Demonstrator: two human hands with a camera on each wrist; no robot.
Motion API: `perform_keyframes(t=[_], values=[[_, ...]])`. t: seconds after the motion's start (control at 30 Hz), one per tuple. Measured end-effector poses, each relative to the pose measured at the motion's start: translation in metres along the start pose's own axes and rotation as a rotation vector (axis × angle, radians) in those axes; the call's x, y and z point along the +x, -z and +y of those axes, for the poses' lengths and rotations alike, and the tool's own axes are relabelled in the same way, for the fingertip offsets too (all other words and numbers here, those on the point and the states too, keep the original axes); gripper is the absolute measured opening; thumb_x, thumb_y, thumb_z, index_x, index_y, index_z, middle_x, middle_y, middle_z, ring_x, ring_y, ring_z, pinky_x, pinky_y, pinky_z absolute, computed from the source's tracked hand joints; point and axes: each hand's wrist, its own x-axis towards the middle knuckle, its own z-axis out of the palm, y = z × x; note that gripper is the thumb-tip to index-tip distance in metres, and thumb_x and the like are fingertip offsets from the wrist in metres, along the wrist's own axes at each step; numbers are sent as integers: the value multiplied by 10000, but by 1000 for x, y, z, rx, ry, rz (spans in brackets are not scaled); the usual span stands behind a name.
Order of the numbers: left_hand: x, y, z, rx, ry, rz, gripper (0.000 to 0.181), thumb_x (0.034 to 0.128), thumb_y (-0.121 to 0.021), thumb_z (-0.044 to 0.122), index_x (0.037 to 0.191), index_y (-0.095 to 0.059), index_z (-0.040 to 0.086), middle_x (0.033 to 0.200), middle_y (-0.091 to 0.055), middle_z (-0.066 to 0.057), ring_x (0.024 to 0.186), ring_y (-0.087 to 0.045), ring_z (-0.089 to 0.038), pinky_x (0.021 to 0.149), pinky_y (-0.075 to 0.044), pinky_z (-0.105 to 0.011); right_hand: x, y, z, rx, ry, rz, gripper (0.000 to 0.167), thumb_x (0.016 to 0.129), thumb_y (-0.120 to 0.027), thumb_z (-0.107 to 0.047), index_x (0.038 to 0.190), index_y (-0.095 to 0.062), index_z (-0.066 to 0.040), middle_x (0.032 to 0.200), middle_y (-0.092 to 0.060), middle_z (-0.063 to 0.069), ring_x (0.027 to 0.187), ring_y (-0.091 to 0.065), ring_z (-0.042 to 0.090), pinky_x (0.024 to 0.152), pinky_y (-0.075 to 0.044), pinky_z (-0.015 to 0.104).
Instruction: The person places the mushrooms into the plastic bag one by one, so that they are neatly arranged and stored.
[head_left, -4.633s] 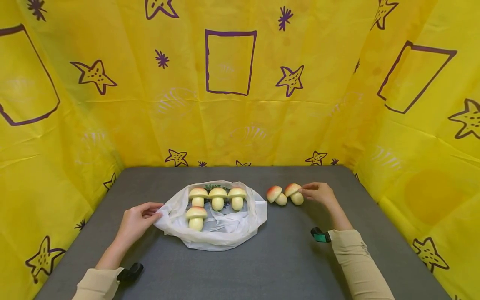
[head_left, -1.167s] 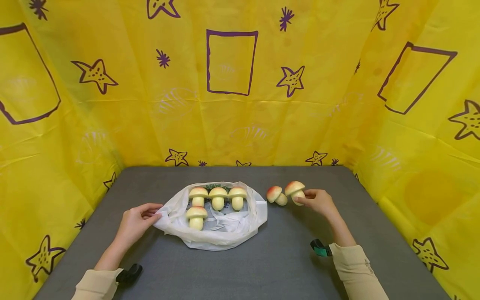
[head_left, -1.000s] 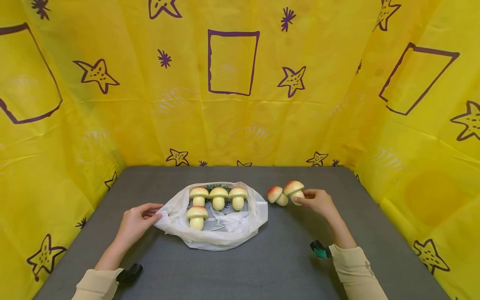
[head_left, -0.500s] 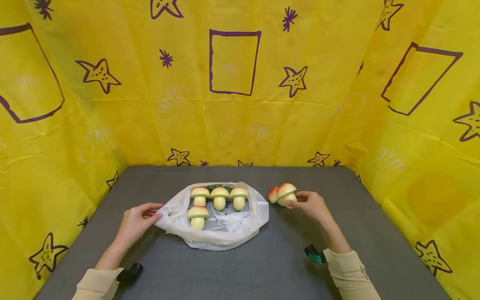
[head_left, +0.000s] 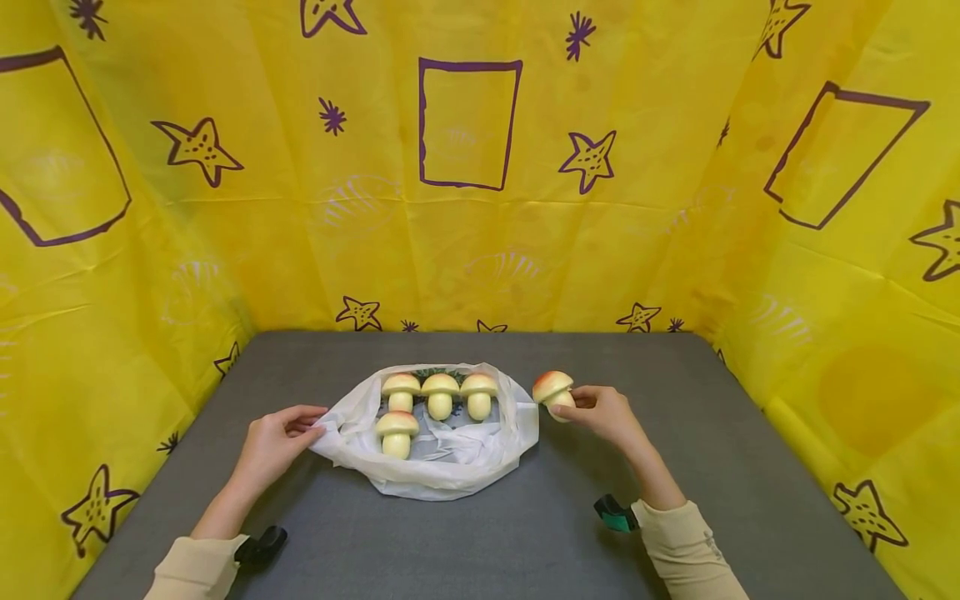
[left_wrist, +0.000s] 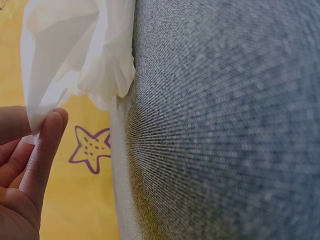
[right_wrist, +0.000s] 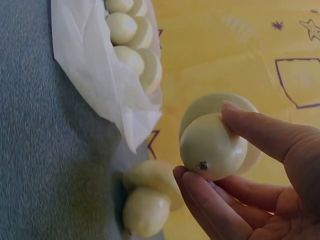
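My left hand [head_left: 272, 446] pinches the left corner of a white plastic bag [head_left: 427, 482] between thumb and fingers; the left wrist view shows the thin film [left_wrist: 62, 55] drawn up to the fingertips. Inside the wide bag mouth lie several toy mushrooms [head_left: 440, 396] with pale stems and reddish-yellow caps. Just right of the bag, my right hand [head_left: 609, 414] holds another mushroom [head_left: 552, 385] by its stem, lifted above the table. A further mushroom [right_wrist: 147, 207] lies on the table below it; in the head view the held one covers it.
A dark grey table [head_left: 480, 550] carries everything. Yellow cloth walls [head_left: 480, 225] printed with starfish and other figures stand around its back and sides.
My right hand took hold of the right-hand loose mushroom, lifted it and carried it left, in front of the other loose one. The left hand and bag have stayed still.
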Motion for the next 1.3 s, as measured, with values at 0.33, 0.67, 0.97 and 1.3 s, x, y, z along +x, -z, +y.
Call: perform_keyframes(t=[0.33, 0.67, 0.97, 1.3], values=[[-1, -2, -4, 0, 4, -2, 223, 772, -772, 84, 989, -730, 67, 813, -706, -59, 654, -584, 24, 584, -472, -95, 4, -13, -9, 45, 17, -20, 402, 763, -780, -369, 1008, -723, -54, 897, -738, 73, 814, -689, 155, 683, -529, 264], [-1, 0, -3, -4, -8, 5, 220, 766, -776, 78, 980, -730, 61, 804, -705, -61, 649, -582, 23, 582, -471, -93, 7, -24, -29, 55, 70, -27, 328, 751, -788, -373, 909, -720, -94, 874, -730, 45, 813, -681, 139, 673, -522, 247], [0, -1, -4, -10, 0, -6, 225, 773, -771, 84, 992, -727, 60, 813, -704, -64, 653, -586, 17, 584, -479, -101, 9, -34, -45, 67, 86, -40, 374, 761, -782, -353, 977, -734, -51, 955, -652, 65, 872, -686, 173, 722, -552, 274], [0, 0, -4, -13, -1, -6, 226, 769, -776, 90, 990, -730, 70, 815, -708, -58, 658, -590, 17, 589, -479, -97, 8, -49, -61, 140, 89, -105, 377, 770, -781, -327, 1001, -717, -36, 927, -728, 86, 841, -690, 176, 698, -551, 287]])
